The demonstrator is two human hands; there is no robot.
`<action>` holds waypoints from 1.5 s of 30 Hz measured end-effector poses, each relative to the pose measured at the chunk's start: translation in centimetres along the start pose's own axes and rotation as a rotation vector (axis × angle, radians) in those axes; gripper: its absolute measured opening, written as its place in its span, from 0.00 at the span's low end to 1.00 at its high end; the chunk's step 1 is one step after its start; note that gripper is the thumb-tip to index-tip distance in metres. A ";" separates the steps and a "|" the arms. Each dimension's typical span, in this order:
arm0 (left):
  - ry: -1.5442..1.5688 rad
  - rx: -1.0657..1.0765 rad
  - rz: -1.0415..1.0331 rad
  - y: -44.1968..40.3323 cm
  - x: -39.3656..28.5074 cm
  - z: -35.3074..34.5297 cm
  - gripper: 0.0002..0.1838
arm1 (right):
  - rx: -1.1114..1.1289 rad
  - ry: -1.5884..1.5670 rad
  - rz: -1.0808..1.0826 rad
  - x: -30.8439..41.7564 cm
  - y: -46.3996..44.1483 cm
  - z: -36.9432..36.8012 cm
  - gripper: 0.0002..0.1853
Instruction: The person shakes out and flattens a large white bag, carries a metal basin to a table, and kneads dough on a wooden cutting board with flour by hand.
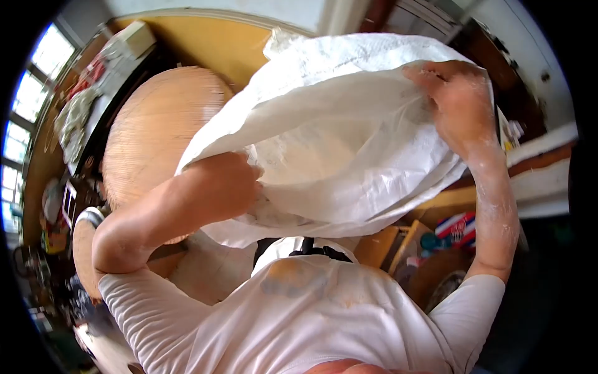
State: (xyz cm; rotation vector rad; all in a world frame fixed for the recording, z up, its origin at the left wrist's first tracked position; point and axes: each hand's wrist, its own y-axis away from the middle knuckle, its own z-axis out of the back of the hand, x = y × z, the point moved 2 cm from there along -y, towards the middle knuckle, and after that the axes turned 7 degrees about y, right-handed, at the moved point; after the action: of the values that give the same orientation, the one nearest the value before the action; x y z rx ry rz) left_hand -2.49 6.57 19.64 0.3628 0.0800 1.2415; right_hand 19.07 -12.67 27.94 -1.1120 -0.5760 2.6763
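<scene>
A large white sack [355, 53] with a thin, paler inner layer hangs in front of my body, its mouth wide open toward me. My left hand [227, 184] is closed at the left side of the mouth, fingers curled inside the rim. On the far right, my right hand [458, 103] grips the upper corner of the rim, its fingers partly inside. White powder coats my right wrist and forearm. Pale, cream-coloured material seems to show deep in the sack, but I cannot make out what it is.
A round wooden slatted board [162, 124] stands left of the sack. Beyond it, a table [115, 81] holds cloths and a pale box [136, 38]. At lower right are a red, white and blue package [456, 229] and wooden boards [408, 246]. Windows line the left.
</scene>
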 end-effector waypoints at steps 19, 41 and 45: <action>0.383 0.070 -0.363 -43.5 -3.6 -1.6 0.09 | 0.921 0.118 -0.456 -16.9 18.6 -17.3 0.13; 0.851 -0.025 -0.428 -69.5 -5.4 30.2 0.09 | 1.066 0.049 -0.643 -43.3 37.0 -42.8 0.12; 0.967 0.045 -0.311 -74.8 -3.0 30.0 0.09 | 1.002 -0.043 -0.670 -46.9 37.5 -49.2 0.13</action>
State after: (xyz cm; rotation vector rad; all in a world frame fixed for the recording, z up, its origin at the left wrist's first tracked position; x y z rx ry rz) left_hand 72.20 -23.53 24.02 -0.2361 0.9554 1.0090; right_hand 86.14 -47.60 10.58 -0.4415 0.3462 1.9365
